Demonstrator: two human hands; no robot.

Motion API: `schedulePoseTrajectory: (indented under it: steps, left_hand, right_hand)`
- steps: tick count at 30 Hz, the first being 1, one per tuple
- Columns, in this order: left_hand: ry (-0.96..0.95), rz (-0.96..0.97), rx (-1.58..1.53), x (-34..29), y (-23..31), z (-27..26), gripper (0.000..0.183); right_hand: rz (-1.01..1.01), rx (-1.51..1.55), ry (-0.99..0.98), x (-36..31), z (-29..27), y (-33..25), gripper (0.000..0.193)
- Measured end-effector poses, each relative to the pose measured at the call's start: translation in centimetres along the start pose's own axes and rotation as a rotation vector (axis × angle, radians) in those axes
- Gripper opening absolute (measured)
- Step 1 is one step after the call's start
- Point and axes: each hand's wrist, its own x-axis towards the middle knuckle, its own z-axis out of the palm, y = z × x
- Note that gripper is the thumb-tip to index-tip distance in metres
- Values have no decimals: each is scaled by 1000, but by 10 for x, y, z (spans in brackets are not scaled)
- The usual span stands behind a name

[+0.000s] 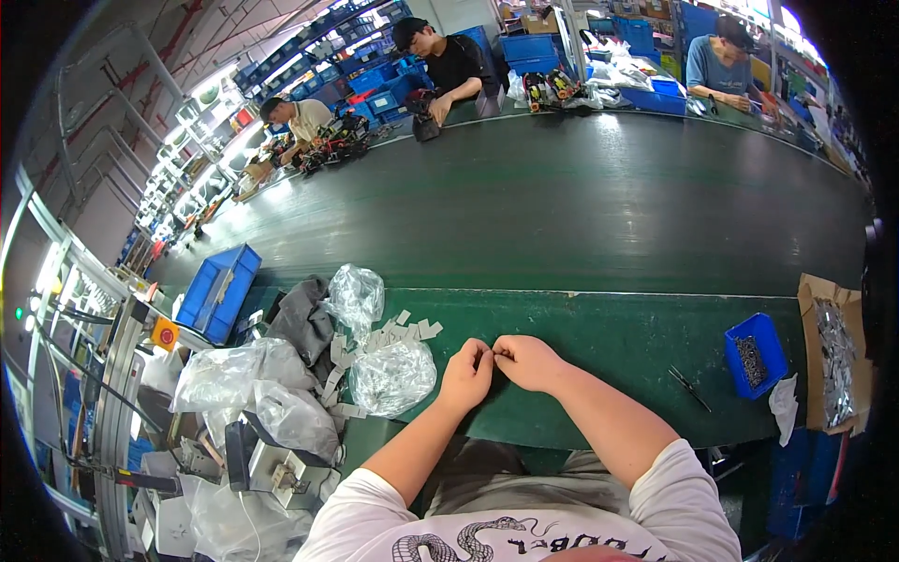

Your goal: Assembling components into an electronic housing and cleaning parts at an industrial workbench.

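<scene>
Over the table (623,370), the left hand (469,372) and right hand (523,362) seem to adjust, between pinched fingers, a small part too hidden to make out, so the next move probably needs steady precision.

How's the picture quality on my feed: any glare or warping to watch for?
Head view: pale glare streaks the dark belt, highlights speckle the clear plastic bag; also in the head view, fisheye curves the belt's far edge and the corners go black.
</scene>
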Motion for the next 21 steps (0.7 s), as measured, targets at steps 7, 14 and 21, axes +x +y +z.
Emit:
schedulePoseTrajectory:
  steps: [7,14,21]
  left_hand:
    - [5,5,-9,-1,1,-2,10]
    - [13,18,-4,-1,1,0,9]
    - [-5,-10,5,-1,0,-1,8]
  right_hand:
    - [1,-2,10,0,2,-1,18]
    - [-1,-5,5,0,0,0,19]
    - [7,2,-5,0,2,2,21]
